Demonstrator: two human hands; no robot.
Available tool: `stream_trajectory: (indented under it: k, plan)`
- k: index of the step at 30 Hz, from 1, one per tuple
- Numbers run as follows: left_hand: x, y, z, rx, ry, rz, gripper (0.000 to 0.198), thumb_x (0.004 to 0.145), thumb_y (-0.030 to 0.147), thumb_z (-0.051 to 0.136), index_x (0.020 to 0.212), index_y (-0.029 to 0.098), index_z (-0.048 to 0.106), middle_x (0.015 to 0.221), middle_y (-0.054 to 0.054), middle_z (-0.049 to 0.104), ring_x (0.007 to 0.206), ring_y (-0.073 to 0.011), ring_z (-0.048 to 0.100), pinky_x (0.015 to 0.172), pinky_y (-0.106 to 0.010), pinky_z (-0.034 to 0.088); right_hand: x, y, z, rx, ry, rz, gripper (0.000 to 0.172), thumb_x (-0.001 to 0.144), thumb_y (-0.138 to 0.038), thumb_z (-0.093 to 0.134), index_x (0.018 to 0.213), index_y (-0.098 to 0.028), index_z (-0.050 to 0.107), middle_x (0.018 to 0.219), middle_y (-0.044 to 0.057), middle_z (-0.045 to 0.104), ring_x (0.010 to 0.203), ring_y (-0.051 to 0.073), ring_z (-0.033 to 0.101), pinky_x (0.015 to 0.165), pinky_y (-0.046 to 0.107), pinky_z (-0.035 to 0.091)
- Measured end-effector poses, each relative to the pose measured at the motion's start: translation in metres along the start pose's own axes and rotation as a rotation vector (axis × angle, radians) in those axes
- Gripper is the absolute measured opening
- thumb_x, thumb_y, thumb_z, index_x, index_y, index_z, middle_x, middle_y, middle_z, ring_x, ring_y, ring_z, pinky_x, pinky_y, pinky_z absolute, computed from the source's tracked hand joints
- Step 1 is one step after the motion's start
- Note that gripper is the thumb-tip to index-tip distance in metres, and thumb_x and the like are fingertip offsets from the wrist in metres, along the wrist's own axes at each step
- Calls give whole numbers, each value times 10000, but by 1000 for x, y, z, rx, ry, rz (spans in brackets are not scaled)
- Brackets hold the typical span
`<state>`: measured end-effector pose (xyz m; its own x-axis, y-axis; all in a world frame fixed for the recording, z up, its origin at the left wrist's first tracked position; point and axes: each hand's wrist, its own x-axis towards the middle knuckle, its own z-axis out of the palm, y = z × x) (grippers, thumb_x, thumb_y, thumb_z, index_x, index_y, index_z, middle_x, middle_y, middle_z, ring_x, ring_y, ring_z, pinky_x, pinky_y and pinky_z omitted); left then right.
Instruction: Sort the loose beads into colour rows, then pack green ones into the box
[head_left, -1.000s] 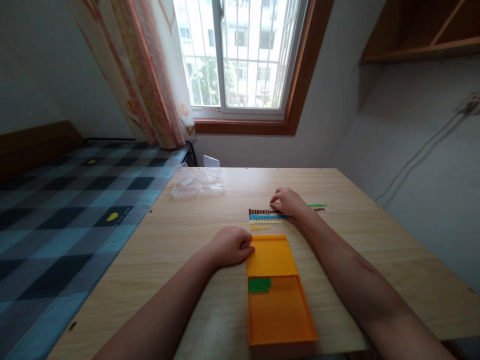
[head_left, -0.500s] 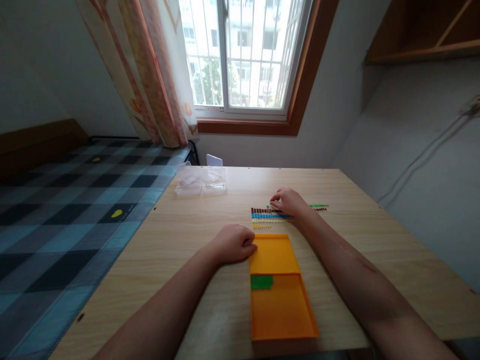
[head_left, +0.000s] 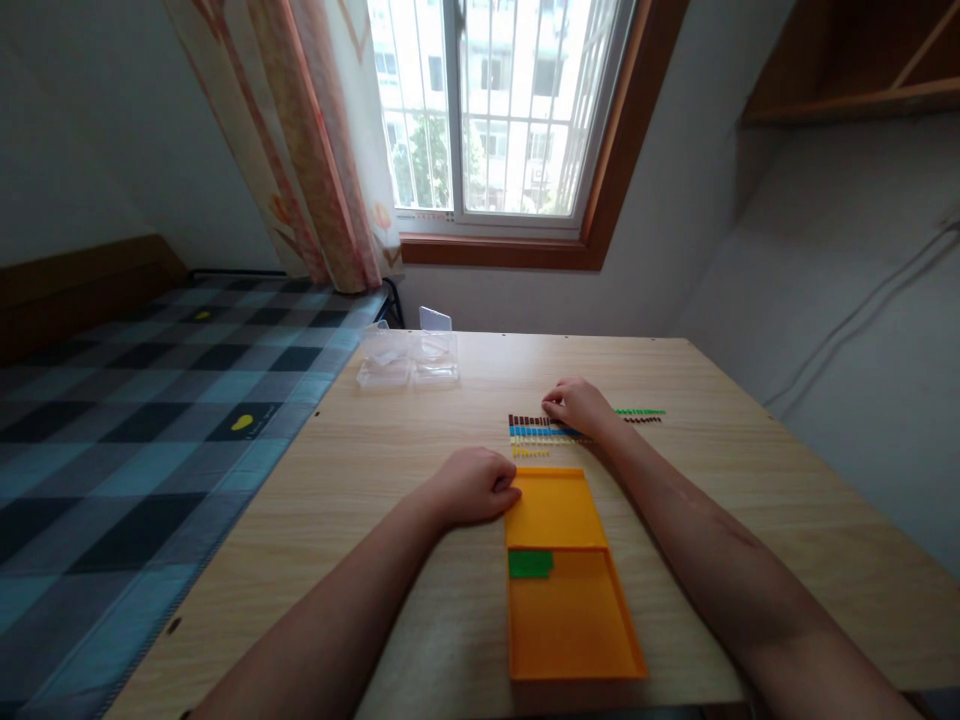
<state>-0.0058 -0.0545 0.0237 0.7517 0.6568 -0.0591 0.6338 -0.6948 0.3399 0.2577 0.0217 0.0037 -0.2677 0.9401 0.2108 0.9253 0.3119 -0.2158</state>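
An orange plastic box (head_left: 574, 630) lies opened flat, its lid (head_left: 555, 510) on the far side. My left hand (head_left: 476, 487) is closed at the lid's left edge, thumb and curled fingers against it. Several green strips (head_left: 529, 564) lie in the box's upper left corner. Beyond the lid, my right hand (head_left: 579, 403) has its fingertips pinched together low over the table, at the rows of small pieces; what is between them is hidden. The rows are dark brown (head_left: 525, 420), blue (head_left: 529, 432), pale and yellow (head_left: 529, 453). Green pieces (head_left: 639, 411) continue right of the hand.
Clear plastic containers (head_left: 409, 360) with raised lids stand at the table's far left. A checked bed (head_left: 225, 400) runs along the left side. A window (head_left: 510, 120) and a curtain (head_left: 315, 150) are behind the wooden table (head_left: 375, 430); a wall shelf (head_left: 862, 100) hangs at right.
My right fingertips have shifted slightly left over the spot where a small green piece showed; that piece is now out of sight. My left hand stays at the lid. The view has turned slightly.
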Motion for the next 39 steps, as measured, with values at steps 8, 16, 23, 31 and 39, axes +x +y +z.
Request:
stream_trajectory:
  k: [8,16,23,31,39]
  plan:
    - [0,1,0,9,22,6,224,806,317,594,623,196,551,643,1,612,591,-144,466,561,-288,260,-1,-2,1,-17,11,21,207,915,-298,632,924,-198,813,941,72,744,921,200,621,826,266,425]
    - [0,1,0,-6,31,11,228,795,318,591,615,199,520,620,4,576,573,-142,433,547,-300,232,-3,-6,-13,-9,105,36,208,941,-274,617,940,-183,804,959,91,746,958,214,626,869,295,436]
    - [0,3,-1,-4,29,3,237,802,325,576,614,197,510,616,3,573,572,-140,434,552,-295,232,-36,-36,-100,303,330,-104,199,919,-351,664,890,-199,790,855,50,739,710,159,603,694,290,459]
    - [1,2,0,23,32,11,254,823,354,575,627,198,537,634,-5,595,591,-149,473,548,-296,256,-145,-106,-114,338,-150,-414,169,975,-240,599,939,-236,765,907,29,709,832,146,626,762,272,467]
    - [2,0,3,33,55,31,247,816,347,571,622,200,528,636,-13,600,594,-154,464,552,-298,246,-200,-119,-60,131,-316,-335,235,946,-151,600,734,-206,687,817,0,676,776,146,588,694,274,412]
